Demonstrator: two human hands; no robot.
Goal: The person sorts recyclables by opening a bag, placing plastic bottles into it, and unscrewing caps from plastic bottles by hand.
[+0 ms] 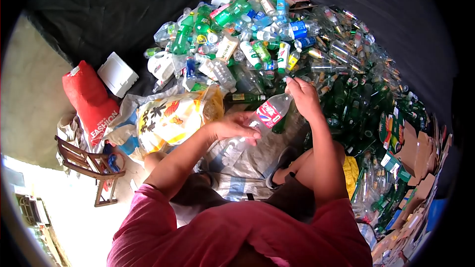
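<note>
A clear plastic bottle (281,101) with a pink-red label lies tilted between my two hands, its neck toward the upper right. My left hand (236,127) is closed around its lower body, below the label. At the neck end, the fingers of my right hand (303,96) are pinched together; a cap there is hidden by them. Just beyond the hands spreads a large heap of plastic bottles (225,71), clear, green and white. A white and yellow printed sack (170,121) lies to the left of my left hand.
Green glass bottles (341,101) pile up on the right, beside flattened cardboard (418,153). On the left are a red sack (89,99), a white foam box (118,74) and a wooden chair (86,160). A pale woven sheet (237,160) covers the ground between my feet.
</note>
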